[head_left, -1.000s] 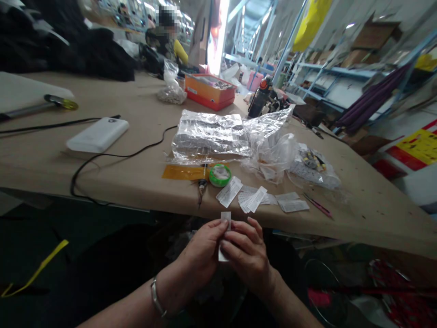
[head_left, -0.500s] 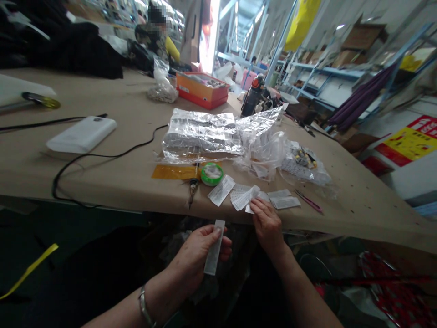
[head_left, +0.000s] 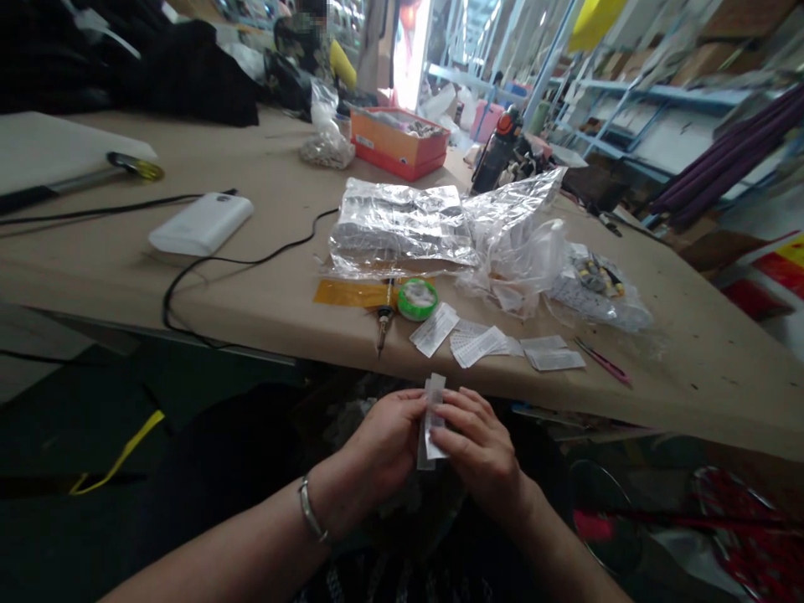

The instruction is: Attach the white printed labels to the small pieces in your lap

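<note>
My left hand [head_left: 386, 435] pinches a narrow translucent strip [head_left: 425, 456] just in front of the table edge. Against that strip, my right hand [head_left: 487, 448] holds a thin white strip [head_left: 436, 414], its fingers lying along the right side. The two strips overlap, slightly out of line. Beyond the hands, several white printed slips lie in groups along the table edge: a left group [head_left: 434, 330], a fanned middle group [head_left: 478, 345] and a right group [head_left: 553, 353]. Pink tweezers [head_left: 603, 362] rest to their right.
A soldering iron [head_left: 384, 318] points toward me beside a green-rimmed round container [head_left: 418, 299] and amber film [head_left: 348, 293]. Behind are a silver bag [head_left: 402, 226], clear plastic bags [head_left: 528, 260] and an orange box [head_left: 399, 151]. A black cable [head_left: 264, 258] curves past a white device [head_left: 201, 224].
My right hand has left the printed slips and come to my left hand, bringing a thin white strip onto the translucent one. The head view has shifted, so the table appears farther right.
</note>
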`<action>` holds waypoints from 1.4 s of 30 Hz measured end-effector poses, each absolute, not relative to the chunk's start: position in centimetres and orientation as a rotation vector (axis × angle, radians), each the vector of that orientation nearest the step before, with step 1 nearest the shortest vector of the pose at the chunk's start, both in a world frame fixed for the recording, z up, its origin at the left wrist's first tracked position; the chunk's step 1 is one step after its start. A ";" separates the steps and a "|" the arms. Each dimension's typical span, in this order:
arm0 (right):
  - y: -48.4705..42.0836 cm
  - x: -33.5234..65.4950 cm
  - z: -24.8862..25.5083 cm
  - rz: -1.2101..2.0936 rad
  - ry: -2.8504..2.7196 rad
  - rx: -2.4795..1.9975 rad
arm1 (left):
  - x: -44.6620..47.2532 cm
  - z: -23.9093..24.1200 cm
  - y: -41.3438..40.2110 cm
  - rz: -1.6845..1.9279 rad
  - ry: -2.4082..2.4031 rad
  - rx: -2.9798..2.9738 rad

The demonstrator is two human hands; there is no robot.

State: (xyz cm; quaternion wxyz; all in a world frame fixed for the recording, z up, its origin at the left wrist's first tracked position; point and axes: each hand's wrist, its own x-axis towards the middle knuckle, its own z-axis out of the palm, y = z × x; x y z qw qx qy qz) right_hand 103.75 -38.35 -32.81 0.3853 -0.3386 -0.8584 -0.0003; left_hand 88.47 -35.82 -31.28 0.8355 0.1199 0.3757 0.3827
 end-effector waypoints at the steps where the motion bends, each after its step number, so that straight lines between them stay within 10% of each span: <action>1: -38.7 103.2 -33.0 -0.009 -2.224 -0.853 | 88.4 -31.4 -35.8 0.825 0.778 0.233; 19: -39.2 103.7 -33.2 0.017 -2.280 -0.920 | 88.3 -31.5 -35.9 0.801 0.826 0.269; 28: -36.0 115.7 -34.8 -0.575 -1.926 -1.808 | 88.2 -31.0 -35.8 0.681 1.006 0.345; 42: -36.2 118.4 -34.5 -0.361 -1.637 -1.523 | 88.2 -30.5 -36.1 0.667 1.049 0.393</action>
